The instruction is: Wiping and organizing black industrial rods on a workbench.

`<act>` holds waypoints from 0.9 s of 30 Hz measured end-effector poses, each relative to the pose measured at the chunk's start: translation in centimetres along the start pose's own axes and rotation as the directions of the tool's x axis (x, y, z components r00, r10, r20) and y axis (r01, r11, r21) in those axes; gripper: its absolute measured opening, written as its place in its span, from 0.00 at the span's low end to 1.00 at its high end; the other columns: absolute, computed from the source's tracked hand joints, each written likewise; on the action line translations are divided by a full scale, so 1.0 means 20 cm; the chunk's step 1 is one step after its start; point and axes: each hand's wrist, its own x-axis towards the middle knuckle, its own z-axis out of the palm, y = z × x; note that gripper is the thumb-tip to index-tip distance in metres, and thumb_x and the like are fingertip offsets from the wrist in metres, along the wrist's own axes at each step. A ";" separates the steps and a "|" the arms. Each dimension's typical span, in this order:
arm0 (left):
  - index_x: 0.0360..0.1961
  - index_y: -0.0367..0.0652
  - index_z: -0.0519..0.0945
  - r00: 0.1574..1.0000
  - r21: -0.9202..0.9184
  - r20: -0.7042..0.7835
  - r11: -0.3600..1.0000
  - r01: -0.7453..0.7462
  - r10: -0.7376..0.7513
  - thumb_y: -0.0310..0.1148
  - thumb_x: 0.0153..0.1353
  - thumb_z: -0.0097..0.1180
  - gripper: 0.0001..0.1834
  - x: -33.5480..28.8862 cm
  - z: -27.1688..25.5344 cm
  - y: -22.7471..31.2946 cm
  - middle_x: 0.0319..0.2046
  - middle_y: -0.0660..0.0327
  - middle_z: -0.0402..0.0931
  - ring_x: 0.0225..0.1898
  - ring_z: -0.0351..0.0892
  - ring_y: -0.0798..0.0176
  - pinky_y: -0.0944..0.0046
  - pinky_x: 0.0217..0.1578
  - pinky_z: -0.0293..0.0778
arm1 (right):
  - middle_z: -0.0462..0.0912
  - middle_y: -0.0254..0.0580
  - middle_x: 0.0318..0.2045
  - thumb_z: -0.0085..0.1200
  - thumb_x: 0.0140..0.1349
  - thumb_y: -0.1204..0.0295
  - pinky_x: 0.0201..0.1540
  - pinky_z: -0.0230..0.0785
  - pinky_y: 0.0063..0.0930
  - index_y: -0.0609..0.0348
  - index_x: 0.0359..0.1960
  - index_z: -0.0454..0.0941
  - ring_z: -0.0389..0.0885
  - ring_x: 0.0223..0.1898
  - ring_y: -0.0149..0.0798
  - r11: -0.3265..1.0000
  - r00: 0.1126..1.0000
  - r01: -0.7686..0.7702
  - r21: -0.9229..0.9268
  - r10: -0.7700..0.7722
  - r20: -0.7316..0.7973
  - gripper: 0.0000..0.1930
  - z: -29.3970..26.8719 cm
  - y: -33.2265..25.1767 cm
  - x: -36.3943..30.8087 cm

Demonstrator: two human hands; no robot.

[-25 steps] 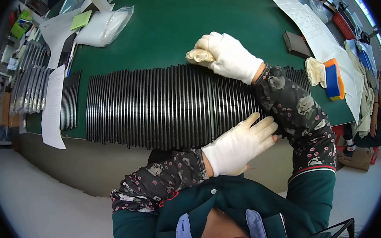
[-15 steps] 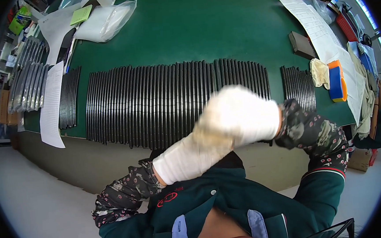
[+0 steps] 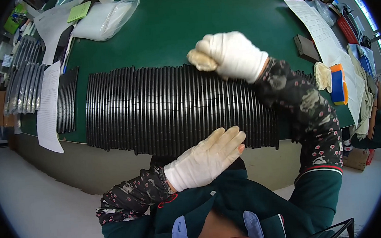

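A wide row of slim black rods (image 3: 154,104) lies side by side along the near part of the table. My left hand (image 3: 210,155), in a white glove with cream fingertips, is open, its fingers stretched out at the rods' near ends. Up at their far ends, right of the row's middle, my gloved right hand (image 3: 228,54) is closed around what looks like a wad of cream cloth (image 3: 202,60). My right forearm covers part of the row's right end and most of a smaller group of rods beside it.
Another group of black rods (image 3: 67,101) lies at the left, partly under a printed sheet (image 3: 50,111). Bagged rods (image 3: 25,93) stand beyond it. On the right are a dark block (image 3: 306,48), a cream cloth (image 3: 323,76), an orange-and-blue tape roll (image 3: 338,84) and long papers (image 3: 321,34).
My hands were together and blurred over the row's near right part. My right hand has moved to the far ends; my left now lies apart at the near ends. Rods on the right sit closer together.
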 end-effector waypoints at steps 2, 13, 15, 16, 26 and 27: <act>0.47 0.33 0.74 0.999 -0.061 0.010 0.997 0.042 -0.042 0.29 0.60 0.53 0.15 -0.01 0.02 0.01 0.51 0.52 0.73 0.56 0.72 0.52 0.56 0.55 0.69 | 0.78 0.36 0.23 0.62 0.41 0.75 0.28 0.76 0.31 0.55 0.30 0.73 0.82 0.26 0.39 0.967 0.973 -0.146 0.207 0.102 0.209 0.13 -0.04 -0.04 0.00; 0.49 0.31 0.72 0.995 -0.146 0.097 0.989 0.012 0.002 0.26 0.53 0.54 0.21 -0.06 0.12 -0.02 0.55 0.47 0.67 0.58 0.67 0.48 0.53 0.54 0.68 | 0.79 0.39 0.24 0.58 0.45 0.74 0.26 0.76 0.32 0.57 0.30 0.75 0.82 0.25 0.40 0.960 0.992 0.102 0.260 -0.077 -0.103 0.08 0.08 -0.22 -0.03; 0.50 0.30 0.72 1.000 -0.135 0.023 0.991 0.010 -0.007 0.27 0.51 0.55 0.23 -0.09 0.13 -0.01 0.54 0.47 0.68 0.57 0.68 0.47 0.53 0.54 0.68 | 0.77 0.38 0.23 0.58 0.48 0.71 0.27 0.75 0.31 0.53 0.30 0.75 0.80 0.26 0.40 0.842 0.958 0.241 0.483 -0.286 0.020 0.07 0.12 -0.40 -0.10; 0.50 0.30 0.72 1.000 -0.133 0.023 0.991 0.007 -0.004 0.27 0.51 0.55 0.23 -0.07 0.11 -0.02 0.54 0.47 0.68 0.57 0.68 0.47 0.53 0.54 0.68 | 0.74 0.37 0.21 0.59 0.50 0.71 0.27 0.74 0.29 0.50 0.29 0.74 0.79 0.25 0.39 0.805 0.921 0.257 0.535 -0.371 0.115 0.06 0.13 -0.45 -0.12; 0.52 0.31 0.71 0.995 -0.067 0.087 0.997 -0.035 0.041 0.29 0.44 0.61 0.30 0.03 -0.04 0.00 0.55 0.49 0.67 0.59 0.67 0.48 0.53 0.56 0.67 | 0.78 0.37 0.24 0.62 0.50 0.64 0.27 0.75 0.32 0.53 0.30 0.77 0.81 0.26 0.40 0.893 0.957 0.253 0.371 -0.288 0.039 0.10 -0.01 -0.29 -0.11; 0.52 0.31 0.70 0.994 -0.057 0.103 0.998 -0.023 0.029 0.29 0.43 0.62 0.31 0.05 -0.06 0.01 0.55 0.49 0.67 0.59 0.67 0.48 0.53 0.56 0.67 | 0.78 0.37 0.25 0.62 0.50 0.64 0.27 0.75 0.32 0.53 0.30 0.77 0.81 0.27 0.40 0.877 0.966 0.155 0.455 -0.232 0.118 0.10 -0.05 -0.27 -0.09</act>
